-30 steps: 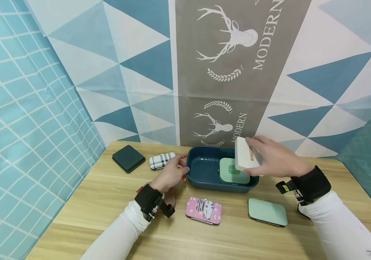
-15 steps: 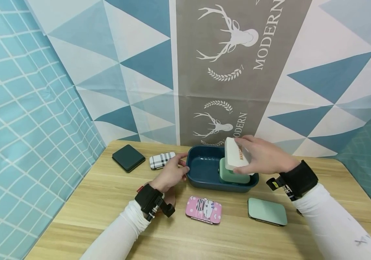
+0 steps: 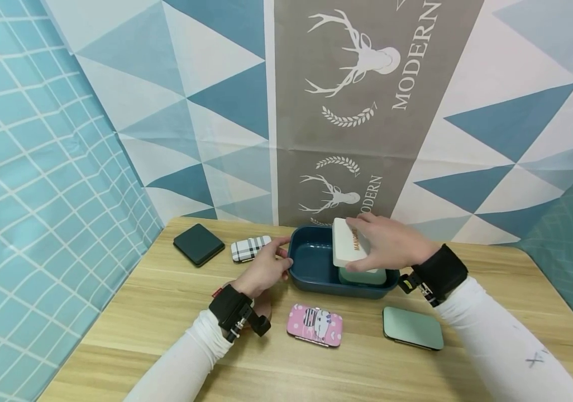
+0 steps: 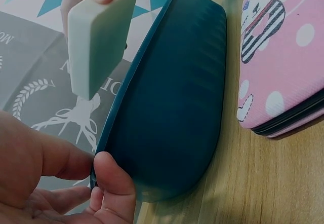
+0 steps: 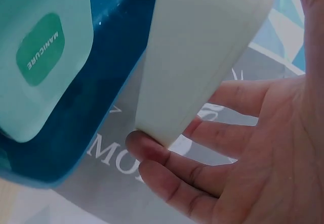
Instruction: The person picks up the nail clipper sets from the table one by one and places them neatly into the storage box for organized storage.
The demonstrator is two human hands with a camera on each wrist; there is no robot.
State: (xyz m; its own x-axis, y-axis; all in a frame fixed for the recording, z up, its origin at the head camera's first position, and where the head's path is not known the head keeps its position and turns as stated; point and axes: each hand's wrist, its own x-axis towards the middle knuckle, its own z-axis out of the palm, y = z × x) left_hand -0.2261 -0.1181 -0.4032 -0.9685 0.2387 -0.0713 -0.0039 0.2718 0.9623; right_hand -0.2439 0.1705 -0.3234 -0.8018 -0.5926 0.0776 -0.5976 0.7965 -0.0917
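My left hand [image 3: 265, 269] pinches the left end rim of a dark blue plastic bin [image 3: 311, 283]; the left wrist view shows thumb and fingers on that rim [image 4: 119, 100]. In my right hand [image 3: 392, 243] is a white manicure case [image 3: 343, 245], gripped by opposite edges and tilted above the bin. The right wrist view shows the underside of this white case [image 5: 202, 41] and the fingertips [image 5: 147, 145] at its corner. Inside the bin's right part lies a green case [image 3: 367, 277], labelled "MANICURE" and partly covered by the white one.
Near the front lie a pink cartoon case [image 3: 314, 325] and a mint case [image 3: 414, 328]. Left of the bin are a plaid case [image 3: 248, 248] and a dark green case [image 3: 199, 244]. A pinkish item [image 3: 263, 308] is mostly hidden under my left wrist. A patterned cloth [image 3: 236, 167] hangs behind the table.
My right hand has carried the white case leftward over the bin, from above the green case's right side toward the bin's middle. The left hand keeps its place on the rim.
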